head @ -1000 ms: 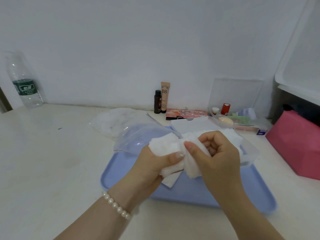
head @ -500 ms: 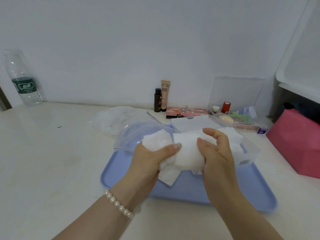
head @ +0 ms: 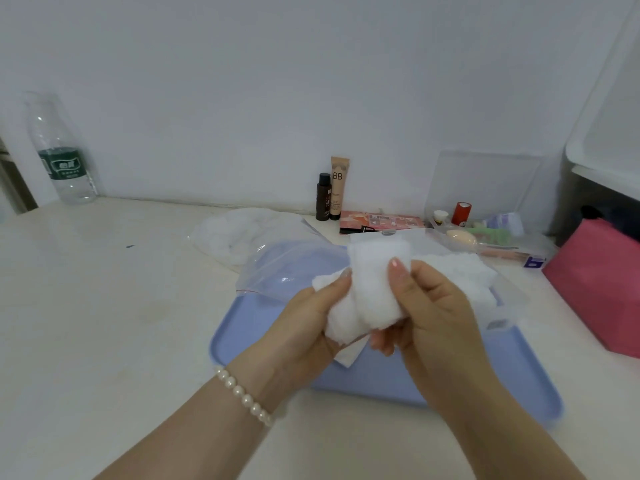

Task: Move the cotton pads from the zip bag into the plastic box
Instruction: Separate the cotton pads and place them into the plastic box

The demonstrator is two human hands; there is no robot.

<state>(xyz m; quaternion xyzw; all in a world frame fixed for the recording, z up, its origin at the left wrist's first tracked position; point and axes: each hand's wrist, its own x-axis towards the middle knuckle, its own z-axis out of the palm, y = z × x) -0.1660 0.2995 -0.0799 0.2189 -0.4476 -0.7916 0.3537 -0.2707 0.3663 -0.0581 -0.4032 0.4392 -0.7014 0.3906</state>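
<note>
White wall and a pale counter frame your work. Your left hand [head: 311, 320] grips a bunch of soft white cotton pads [head: 372, 292] from below, thumb pressed on the wad's left side. Your right hand [head: 429, 313] pinches the same wad from the right, thumb on its front face and fingers curled behind. You hold the pads above the light blue plastic tray [head: 381, 382], which sits at the counter's near middle.

Just behind the wad, the clear plastic box [head: 498, 299] rests on the tray's far right part, already holding more white pads. On the tray's far left corner lies the clear zip bag with a red seal [head: 287, 268], slack and apparently emptied. I judge that you are at the carry step: next, move both hands back and right over the box rim, then release the wad without snagging loose sheets.

Hidden from view are your right fingertips behind the wad, and 1 pad hangs half concealed under your left palm. Whether the crumpled clear bag [head: 239, 233] further back holds more pads is unclear.
</note>
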